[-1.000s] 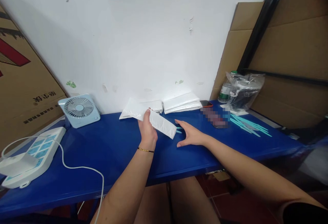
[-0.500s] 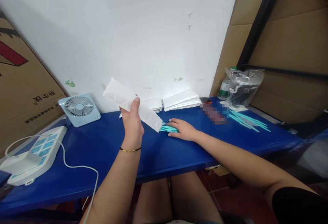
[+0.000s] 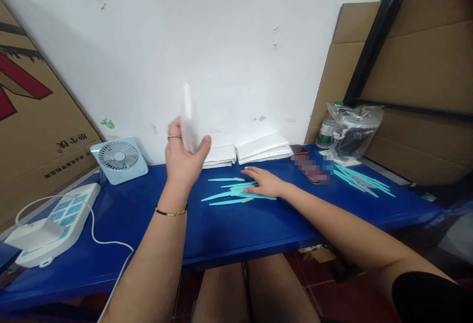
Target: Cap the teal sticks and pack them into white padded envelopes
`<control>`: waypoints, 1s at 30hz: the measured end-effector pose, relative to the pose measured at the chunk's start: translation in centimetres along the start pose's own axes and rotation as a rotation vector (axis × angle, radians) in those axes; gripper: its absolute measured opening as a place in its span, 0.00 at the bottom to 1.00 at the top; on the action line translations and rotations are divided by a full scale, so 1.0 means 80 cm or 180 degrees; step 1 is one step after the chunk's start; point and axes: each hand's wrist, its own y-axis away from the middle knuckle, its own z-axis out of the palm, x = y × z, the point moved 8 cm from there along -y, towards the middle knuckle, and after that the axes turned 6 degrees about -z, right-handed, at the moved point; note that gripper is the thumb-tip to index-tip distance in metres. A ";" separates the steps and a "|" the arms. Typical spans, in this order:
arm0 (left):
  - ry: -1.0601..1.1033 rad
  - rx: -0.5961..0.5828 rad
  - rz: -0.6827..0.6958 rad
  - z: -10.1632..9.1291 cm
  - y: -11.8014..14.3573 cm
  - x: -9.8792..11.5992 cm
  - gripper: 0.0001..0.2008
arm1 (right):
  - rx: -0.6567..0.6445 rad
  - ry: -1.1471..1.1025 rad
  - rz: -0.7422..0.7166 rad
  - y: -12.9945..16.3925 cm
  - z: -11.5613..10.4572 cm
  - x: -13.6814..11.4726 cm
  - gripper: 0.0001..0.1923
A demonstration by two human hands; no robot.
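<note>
My left hand is raised above the blue table, its fingers and thumb around a flat white plastic sleeve. The sleeve stands nearly upright, turned almost edge-on and blurred by motion. Several slim turquoise sticks with tapered ends lie loosely fanned out on the tabletop. Over their right part rests my right hand, palm down with fingers stretched out and apart. It covers some of the sticks, and nothing is seen gripped in it.
Two stacks of white sleeves lie against the wall. More turquoise sticks are at the right, near a phone, a bottle and a clear bag. A fan, power strip and white cable stand left.
My left hand has turned the sleeve from slanting to nearly upright and moved it left and up. The turquoise sticks, bunched and partly hidden before, now lie spread out beside my right hand.
</note>
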 end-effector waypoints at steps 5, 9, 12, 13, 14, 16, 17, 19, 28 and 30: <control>-0.2345 -0.0990 0.0269 0.064 0.004 -0.071 0.26 | 0.0113 -0.0192 0.0500 -0.054 0.005 0.022 0.16; -0.3492 -0.1640 0.0248 0.075 0.023 -0.143 0.25 | 0.0145 -0.0317 0.0608 -0.066 0.015 0.031 0.07; -0.3919 -0.2229 0.0213 0.053 0.034 -0.191 0.32 | 0.0155 -0.0482 0.0744 -0.052 0.008 0.057 0.03; -0.4027 -0.2398 0.0086 0.041 0.034 -0.205 0.34 | 0.0175 -0.0541 0.0805 -0.045 0.003 0.068 0.03; -0.4111 -0.2564 -0.0158 0.029 0.034 -0.219 0.37 | 0.0203 -0.0602 0.0859 -0.038 -0.003 0.078 0.03; -0.3995 -0.2905 -0.0613 0.015 0.037 -0.234 0.46 | 0.0252 -0.0719 0.0908 -0.028 -0.011 0.092 0.06; -0.3817 -0.3013 -0.0690 0.017 0.038 -0.232 0.49 | 0.0263 -0.0804 0.0887 -0.025 -0.014 0.094 0.07; -0.3397 -0.2949 -0.0505 0.038 0.039 -0.214 0.46 | 0.0261 -0.1088 0.0758 -0.025 -0.014 0.087 0.10; -0.2631 -0.2518 0.0480 0.150 0.069 -0.180 0.18 | 0.0274 -0.1636 0.0584 -0.024 -0.016 0.087 0.11; -0.2630 -0.2412 0.0438 0.145 0.067 -0.192 0.17 | 0.0235 -0.1557 0.0710 -0.018 -0.020 0.100 0.11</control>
